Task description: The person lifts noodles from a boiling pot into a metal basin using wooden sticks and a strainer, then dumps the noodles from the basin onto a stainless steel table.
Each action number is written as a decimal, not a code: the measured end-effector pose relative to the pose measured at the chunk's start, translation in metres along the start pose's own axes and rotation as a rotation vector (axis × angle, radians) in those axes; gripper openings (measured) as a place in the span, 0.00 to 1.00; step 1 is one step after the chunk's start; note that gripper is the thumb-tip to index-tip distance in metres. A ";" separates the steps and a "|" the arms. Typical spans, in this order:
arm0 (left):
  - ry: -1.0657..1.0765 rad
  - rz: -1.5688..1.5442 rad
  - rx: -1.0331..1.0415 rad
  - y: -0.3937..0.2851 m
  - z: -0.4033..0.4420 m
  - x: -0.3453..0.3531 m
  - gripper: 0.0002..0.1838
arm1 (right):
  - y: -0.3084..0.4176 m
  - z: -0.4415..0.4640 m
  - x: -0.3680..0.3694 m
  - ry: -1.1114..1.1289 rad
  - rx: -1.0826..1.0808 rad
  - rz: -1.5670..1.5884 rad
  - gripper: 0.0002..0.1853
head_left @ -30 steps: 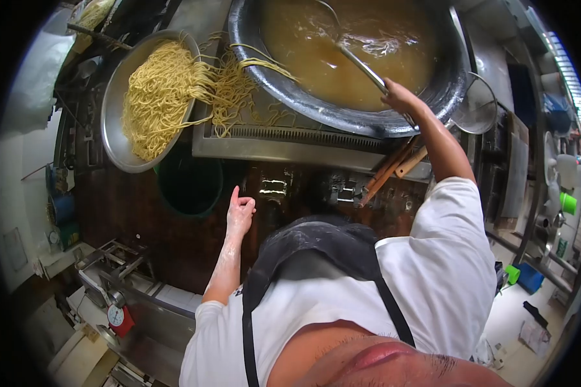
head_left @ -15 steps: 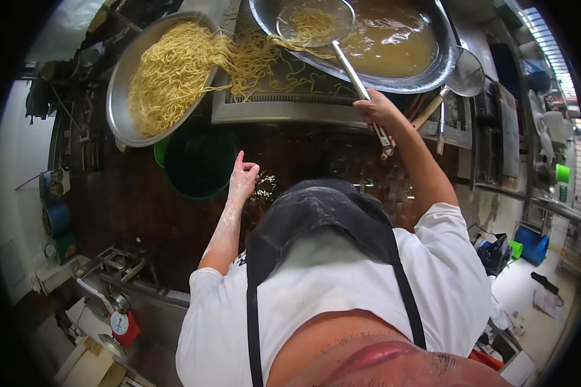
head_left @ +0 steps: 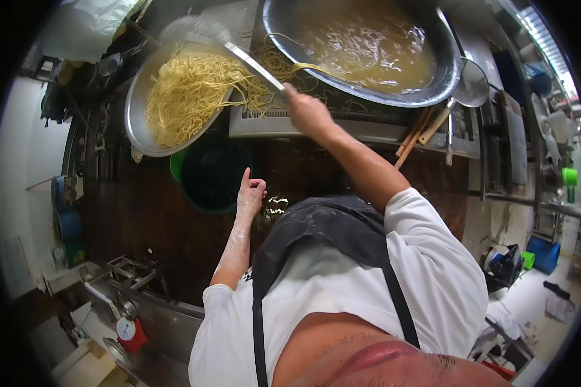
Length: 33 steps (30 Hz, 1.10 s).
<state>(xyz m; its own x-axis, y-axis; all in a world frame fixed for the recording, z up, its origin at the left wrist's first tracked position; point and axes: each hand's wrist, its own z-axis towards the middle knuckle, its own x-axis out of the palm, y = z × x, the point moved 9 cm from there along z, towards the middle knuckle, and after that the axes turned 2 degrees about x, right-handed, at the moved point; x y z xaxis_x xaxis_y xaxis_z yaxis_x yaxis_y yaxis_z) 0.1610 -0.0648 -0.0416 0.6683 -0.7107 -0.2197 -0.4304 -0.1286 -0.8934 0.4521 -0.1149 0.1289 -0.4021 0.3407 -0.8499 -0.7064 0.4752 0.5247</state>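
My right hand (head_left: 310, 115) is wrapped round the metal handle of a long-handled strainer (head_left: 257, 66). The strainer's round head is smeared by motion above the back of a wide metal bowl (head_left: 134, 119). Yellow noodles (head_left: 190, 93) are heaped in that bowl and trail over its right rim onto the metal stovetop. My left hand (head_left: 251, 191) hangs low in front of the apron, index finger stretched out, the others loosely curled, with nothing visible in it. A large wok-like pan (head_left: 444, 77) of cloudy bubbling liquid stands at the back, with a few noodle strands over its near-left rim.
A dark green bucket (head_left: 216, 177) stands below the bowl. Right of the pan rests a second strainer (head_left: 473, 84), with wooden-handled tools (head_left: 434, 124) beside it. A red dial scale (head_left: 130, 332) sits at the lower left. The stove's front edge (head_left: 277, 129) lies ahead of me.
My right hand has swung the strainer left from over the pan to above the noodle bowl. Noodles lay in its mesh before; its contents are now blurred. My left hand has barely moved.
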 end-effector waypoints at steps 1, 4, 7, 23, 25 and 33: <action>-0.020 -0.011 -0.016 0.002 0.000 0.001 0.42 | -0.028 0.005 -0.005 -0.062 0.024 -0.023 0.24; -0.054 -0.048 -0.075 0.006 -0.001 0.008 0.41 | -0.111 0.000 -0.071 -0.076 0.263 -0.010 0.21; -0.044 -0.081 -0.100 -0.012 0.005 0.031 0.38 | -0.219 -0.009 -0.137 -0.267 0.346 -0.100 0.23; 0.027 0.692 0.376 -0.176 0.331 0.186 0.51 | -0.583 -0.012 -0.258 0.072 0.684 -0.533 0.21; 0.118 0.688 0.296 -0.164 0.335 0.196 0.52 | -0.585 -0.030 -0.242 0.191 0.677 -0.461 0.19; 0.096 0.704 0.380 -0.144 0.322 0.218 0.28 | -0.500 -0.116 -0.183 0.412 0.709 -0.037 0.21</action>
<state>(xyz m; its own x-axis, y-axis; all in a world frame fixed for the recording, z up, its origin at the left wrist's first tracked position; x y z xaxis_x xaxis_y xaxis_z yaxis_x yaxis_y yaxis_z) 0.5646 0.0214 -0.0867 0.2548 -0.5959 -0.7616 -0.4840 0.6032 -0.6339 0.8117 -0.5089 0.0166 -0.6651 0.0554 -0.7447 -0.2425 0.9272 0.2855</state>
